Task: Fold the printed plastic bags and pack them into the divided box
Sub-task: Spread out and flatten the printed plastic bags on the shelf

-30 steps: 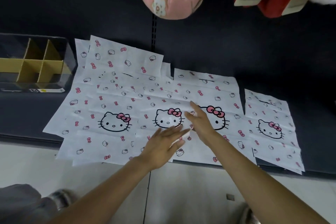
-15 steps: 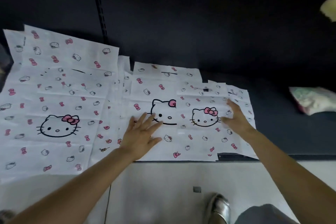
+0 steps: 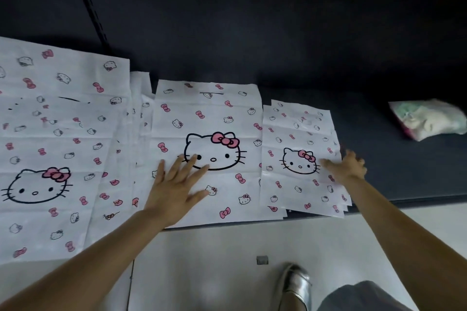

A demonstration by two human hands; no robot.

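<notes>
Small bag stack (image 3: pixel 300 159) slid rt under flat right hand (image 3: pixel 347 168); left hand (image 3: pixel 177 184) splayed flat on creased middle bag (image 3: pixel 209 118).

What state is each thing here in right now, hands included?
Left hand: open, flat on the middle bag.
Right hand: blurred, at the small stack's right edge.
Middle bag: flat, unfolded.
Small stack of bags: flat, edges fanned.
Big bag at left: flat, unfolded.

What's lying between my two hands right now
In the head view, between the left hand and the right hand lie only bags: the right part of the middle bag and the smaller bag beside it.
</notes>
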